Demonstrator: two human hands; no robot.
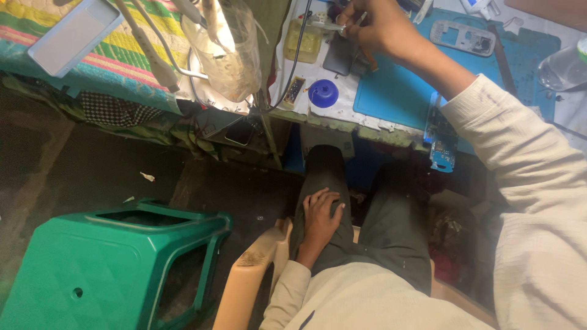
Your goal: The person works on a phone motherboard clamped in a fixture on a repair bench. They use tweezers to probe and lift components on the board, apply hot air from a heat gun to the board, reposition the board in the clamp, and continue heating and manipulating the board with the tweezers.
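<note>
The floor (92, 177) is dark and dusty, with small scraps of litter. A green plastic stool (104, 269) stands low at the left, beside a beige plastic chair (247, 287). A striped colourful cloth (147, 55) covers the counter edge; the light is dim below.

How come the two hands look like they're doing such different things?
The right hand is stretched up over the workbench, while the left hand is down on the person's thigh. The right hand's fingers pinch a thin silvery tool that is too small to make out; the left hand holds nothing. The right hand is curled tight; the left hand lies flat and loose. Both come out of cream sleeves.
</note>
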